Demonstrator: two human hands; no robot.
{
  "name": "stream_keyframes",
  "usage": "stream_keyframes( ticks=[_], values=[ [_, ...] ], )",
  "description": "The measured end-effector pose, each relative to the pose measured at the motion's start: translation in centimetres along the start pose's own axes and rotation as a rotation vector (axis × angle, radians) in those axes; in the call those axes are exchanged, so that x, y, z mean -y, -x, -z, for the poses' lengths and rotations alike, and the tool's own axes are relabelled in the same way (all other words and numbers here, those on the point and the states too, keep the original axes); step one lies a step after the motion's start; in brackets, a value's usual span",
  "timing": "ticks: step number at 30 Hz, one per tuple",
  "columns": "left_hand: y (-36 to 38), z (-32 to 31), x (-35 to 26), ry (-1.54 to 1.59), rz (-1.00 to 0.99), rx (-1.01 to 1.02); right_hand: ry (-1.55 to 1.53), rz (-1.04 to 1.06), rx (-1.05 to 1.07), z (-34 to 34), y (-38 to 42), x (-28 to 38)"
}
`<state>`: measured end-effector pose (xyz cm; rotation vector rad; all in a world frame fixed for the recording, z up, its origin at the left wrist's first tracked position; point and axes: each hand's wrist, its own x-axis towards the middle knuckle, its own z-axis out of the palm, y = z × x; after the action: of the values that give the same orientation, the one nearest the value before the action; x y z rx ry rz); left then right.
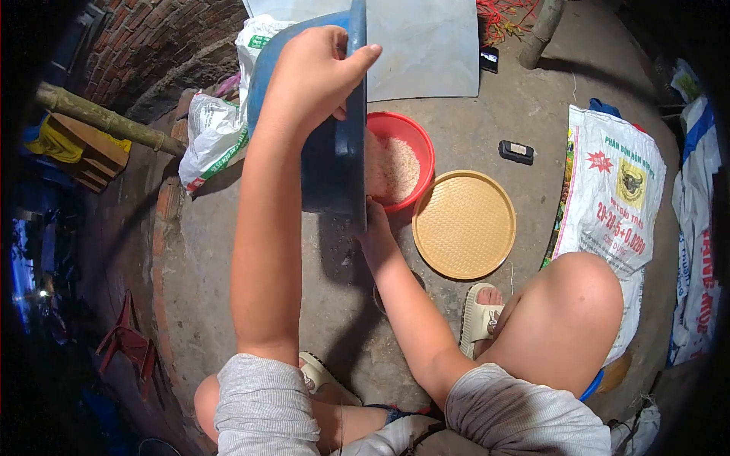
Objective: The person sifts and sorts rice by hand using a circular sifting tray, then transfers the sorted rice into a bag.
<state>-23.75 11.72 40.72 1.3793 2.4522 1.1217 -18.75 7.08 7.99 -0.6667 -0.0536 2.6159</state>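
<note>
A large blue basin (328, 171) is tipped up on its side, its rim facing right. My left hand (323, 72) is closed on the upper part of the rim, with the thumb over the edge. Low on the same rim, my right hand (373, 222) grips it, its fingers mostly hidden behind the basin. Beside the rim stands a red basin (430, 156) on the floor, holding pale, grain-like material (398, 169). The blue basin covers the red one's left side. A round, tan woven-pattern tray (464, 226) lies close to the red basin.
Printed white sacks (620, 190) lie at right, and another white sack (209, 133) stands at left. A small black device (516, 152) sits on the concrete floor. A grey sheet (426, 53) lies at the back, near a wooden pole (542, 34).
</note>
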Motion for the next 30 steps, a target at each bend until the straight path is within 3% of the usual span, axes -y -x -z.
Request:
stream_keyframes(
  ticks=[3, 5, 9, 12, 14, 17, 21, 23, 30],
  values=[
    [-0.1, -0.7, -0.2, -0.040, -0.037, 0.012, -0.058, -0.064, -0.173, 1.8, -1.5, -1.0],
    [0.0, -0.9, -0.5, -0.049, -0.057, 0.027, -0.027, -0.039, 0.018, 2.1, -1.1, -1.3],
    [0.2, -1.5, -0.7, -0.058, -0.110, 0.040, -0.082, 0.008, -0.089, 0.3, -0.8, -1.9],
    [0.2, -1.8, -0.8, -0.074, -0.149, 0.049, -0.009, -0.103, -0.006, 0.1, -0.5, -2.2],
    [0.4, -1.7, -1.2, -0.072, -0.182, 0.075, 0.129, 0.067, 0.193, -1.0, 0.1, -2.9],
    [0.5, -1.4, -1.5, -0.113, -0.239, 0.063, 0.311, -0.022, 0.112, -2.3, 2.1, -2.2],
    [0.6, -1.0, -1.7, -0.085, -0.298, 0.047, 0.246, -0.005, 0.121, -3.1, 2.1, -2.5],
    [0.7, -1.1, -1.6, -0.125, -0.435, 0.013, 0.201, 0.011, 0.123, -3.7, 1.7, -2.5],
    [2.4, -1.8, -3.4, -0.093, -0.504, 0.108, 0.053, 0.079, 0.143, -4.9, 3.7, -4.4]
  ],
)
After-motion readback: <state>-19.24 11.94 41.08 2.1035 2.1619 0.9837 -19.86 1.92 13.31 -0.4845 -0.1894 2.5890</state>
